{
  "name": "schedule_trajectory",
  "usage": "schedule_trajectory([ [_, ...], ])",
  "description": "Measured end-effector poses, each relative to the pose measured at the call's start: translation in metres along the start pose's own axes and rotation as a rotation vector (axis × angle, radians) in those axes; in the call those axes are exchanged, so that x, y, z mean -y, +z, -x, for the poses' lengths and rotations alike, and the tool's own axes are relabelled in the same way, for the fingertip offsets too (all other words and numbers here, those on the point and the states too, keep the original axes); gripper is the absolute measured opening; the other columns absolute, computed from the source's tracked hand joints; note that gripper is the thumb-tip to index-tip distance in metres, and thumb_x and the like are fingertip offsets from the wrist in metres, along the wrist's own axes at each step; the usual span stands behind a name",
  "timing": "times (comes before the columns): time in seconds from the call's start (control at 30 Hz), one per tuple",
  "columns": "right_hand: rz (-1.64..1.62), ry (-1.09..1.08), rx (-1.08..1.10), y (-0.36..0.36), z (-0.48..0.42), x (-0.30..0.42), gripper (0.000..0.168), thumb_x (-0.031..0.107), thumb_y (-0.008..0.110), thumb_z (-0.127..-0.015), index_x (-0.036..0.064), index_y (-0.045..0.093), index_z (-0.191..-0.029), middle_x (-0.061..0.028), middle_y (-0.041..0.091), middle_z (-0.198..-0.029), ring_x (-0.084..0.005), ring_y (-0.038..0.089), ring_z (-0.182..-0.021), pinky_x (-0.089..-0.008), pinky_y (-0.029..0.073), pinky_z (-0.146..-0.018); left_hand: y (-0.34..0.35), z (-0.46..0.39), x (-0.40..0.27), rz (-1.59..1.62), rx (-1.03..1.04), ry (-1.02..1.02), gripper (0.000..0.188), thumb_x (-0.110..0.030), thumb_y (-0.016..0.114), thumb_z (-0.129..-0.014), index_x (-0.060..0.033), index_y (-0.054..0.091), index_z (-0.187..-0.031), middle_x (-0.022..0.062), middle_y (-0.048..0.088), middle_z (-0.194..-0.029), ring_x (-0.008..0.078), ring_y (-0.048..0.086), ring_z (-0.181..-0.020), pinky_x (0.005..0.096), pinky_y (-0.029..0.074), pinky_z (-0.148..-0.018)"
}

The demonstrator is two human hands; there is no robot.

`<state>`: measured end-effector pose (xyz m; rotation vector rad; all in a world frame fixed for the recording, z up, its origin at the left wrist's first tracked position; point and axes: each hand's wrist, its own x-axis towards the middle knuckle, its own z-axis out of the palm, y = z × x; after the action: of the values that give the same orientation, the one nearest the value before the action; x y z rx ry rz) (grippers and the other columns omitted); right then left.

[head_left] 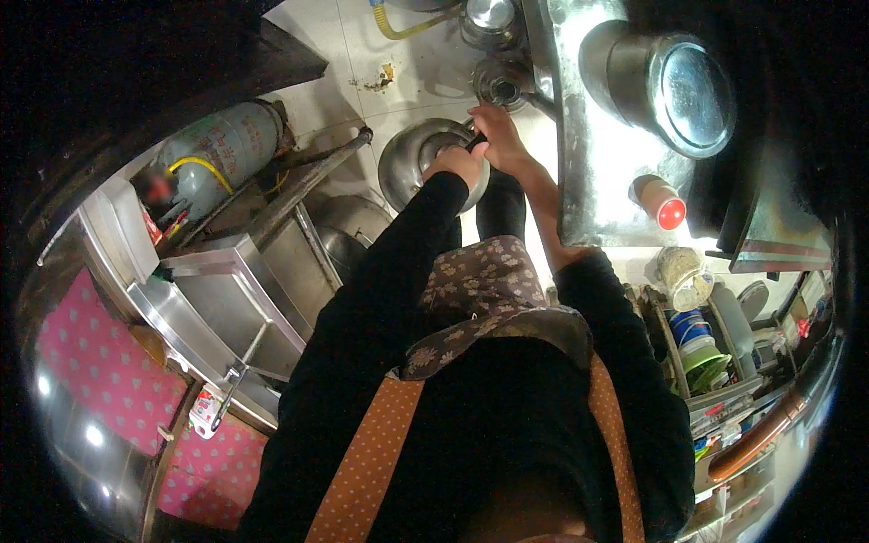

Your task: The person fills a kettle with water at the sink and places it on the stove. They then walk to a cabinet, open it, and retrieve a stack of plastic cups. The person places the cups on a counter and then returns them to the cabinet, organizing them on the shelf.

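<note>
A rounded, shiny metal vessel (400, 166), apparently a kettle, hangs in front of me over the tiled floor. My left hand (456, 165) is closed at its black handle (478, 141), covering part of the vessel's top. Just to the right, my right hand (500, 138) grips the far end of the handle, its fingers curled; their exact hold is partly hidden. Beyond that hand, a round metal burner or stand (504, 88) sits on the floor, with another round metal piece (489, 17) behind it.
At the right, a metal worktop (577, 203) bears a large metal pot (669, 95) and a red-topped container (669, 207). A gas cylinder (227, 146) lies at the left in view, near a steel sink (217, 312) with a tap (234, 383). Shelves with tubs (692, 332) are lower right.
</note>
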<state>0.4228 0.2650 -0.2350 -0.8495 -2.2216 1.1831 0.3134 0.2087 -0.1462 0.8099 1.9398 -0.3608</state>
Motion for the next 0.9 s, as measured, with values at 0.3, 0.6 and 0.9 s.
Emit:
schedule_trajectory([
  [0.3, -0.040, 0.021, -0.054, -0.002, 0.002, 0.003, 0.023, 0.005, 0.063, -0.061, 0.004, 0.052, -0.081, -0.0136, 0.057, -0.109, -0.0348, 0.051, -0.103, -0.0439, 0.039, -0.088, -0.001, -0.001, -0.004, 0.011, 0.043, 0.015, 0.072, -0.058, 0.028, -0.091, 0.0030, 0.061, -0.109, 0.0241, 0.057, -0.117, 0.0369, 0.053, -0.112, 0.0438, 0.041, -0.094],
  [0.6, -0.032, 0.003, 0.029, -0.003, 0.000, -0.004, 0.023, 0.001, 0.062, -0.062, 0.004, 0.051, -0.082, -0.0145, 0.056, -0.109, -0.0361, 0.050, -0.102, -0.0430, 0.040, -0.086, 0.001, -0.002, -0.001, 0.024, -0.007, 0.070, 0.083, -0.063, 0.023, -0.090, 0.0100, 0.060, -0.103, 0.0313, 0.057, -0.109, 0.0413, 0.053, -0.108, 0.0462, 0.040, -0.094],
  [0.9, -0.049, 0.037, 0.048, -0.005, -0.003, 0.000, 0.023, 0.001, 0.062, -0.060, 0.004, 0.049, -0.079, -0.0158, 0.057, -0.111, -0.0365, 0.050, -0.105, -0.0446, 0.039, -0.087, 0.004, -0.004, 0.000, 0.032, -0.038, 0.078, 0.081, -0.062, 0.026, -0.090, 0.0107, 0.059, -0.104, 0.0314, 0.057, -0.108, 0.0414, 0.054, -0.107, 0.0457, 0.040, -0.094],
])
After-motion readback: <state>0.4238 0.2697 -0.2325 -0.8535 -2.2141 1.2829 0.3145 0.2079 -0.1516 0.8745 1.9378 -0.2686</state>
